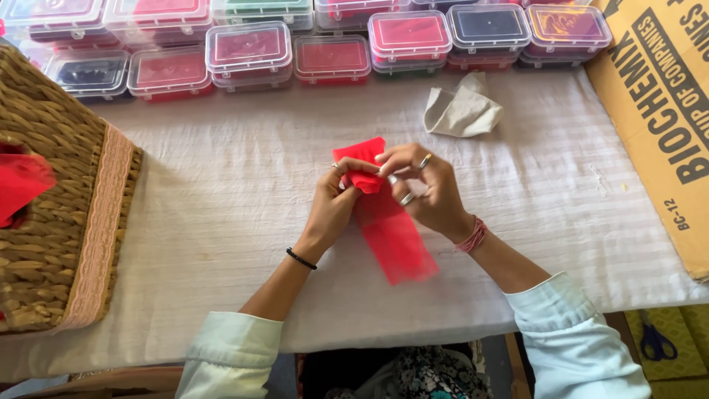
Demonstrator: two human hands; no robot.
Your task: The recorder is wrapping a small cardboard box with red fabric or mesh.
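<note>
Red mesh strip: lies mid-table, near end trailing flat toward the person, far end gathered up between both hands. Looks like the loose tail is left on the cloth so only the top bit needs controlling.
Left hand: fingers closed in a pinch on the folded far end, pretty much acting as the anchor so the pleats don't spring open.
Right hand: also closed on that same bunched end, fingertips right against the left ones, rings on, thread band at the wrist.
Table: covered in a whitish cloth, plain backdrop so the red shows up well.
Grey cloth scrap: crumpled just beyond the hands, apart from them.
Clear lidded boxes: rows along the far edge, contents sorted by colour, within reach.
Wicker basket: far left, lace trim on its edge, red stuff poking out.
Cardboard box: flat on the right edge.
</note>
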